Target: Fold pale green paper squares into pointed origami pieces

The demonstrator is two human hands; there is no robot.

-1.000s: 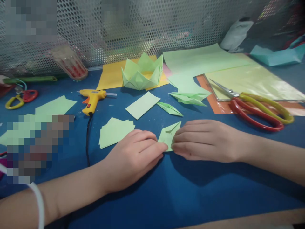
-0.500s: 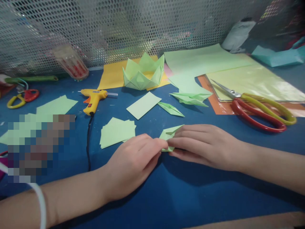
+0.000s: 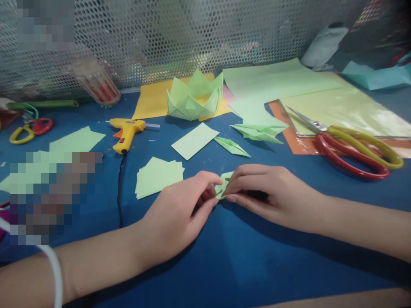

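Between my two hands is a small piece of folded green paper (image 3: 222, 188), lying at the blue tabletop. My left hand (image 3: 188, 209) pinches its left edge between thumb and fingers. From the other side my right hand (image 3: 269, 188) grips it, thumb below and fingers over the top, hiding much of it. Just left of my left hand lies a stack of green paper pieces (image 3: 159, 177). Beyond my hands are a single pale green rectangle (image 3: 195, 141), a slim folded green paper piece (image 3: 233, 146) and a larger folded green piece (image 3: 261, 131).
A yellow glue gun (image 3: 126, 133) with a black cord lies left of centre. Behind it stands a pointed green paper crown shape (image 3: 195, 99) on yellow paper (image 3: 150, 100). Large scissors (image 3: 353, 145) lie at right. A perforated metal screen (image 3: 180, 38) closes the back.
My left fingers have lifted and curled into a pinch, and my right thumb and fingers have drawn together on the paper. Less of the folded paper shows.
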